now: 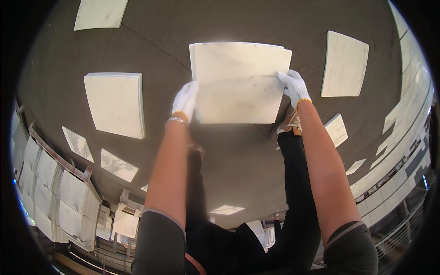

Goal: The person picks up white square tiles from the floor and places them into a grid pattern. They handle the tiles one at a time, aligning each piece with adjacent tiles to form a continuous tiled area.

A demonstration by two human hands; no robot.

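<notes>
A white marble tile with faint grey veins lies between my hands. Along its far and left sides shows the edge of another tile under it. My left hand, in a white knit glove, closes on the tile's left side; its fingertips are partly hidden. On the right side my right hand, gloved the same way, has its thumb over the top face and the other fingers at the edge. Whether the tile is lifted off the one below I cannot tell.
A stack of tiles stands on the dark grey floor at left. Single tiles lie around, one at right and another at far left. Larger tile stacks fill the lower left. My shoe is close by the held tile.
</notes>
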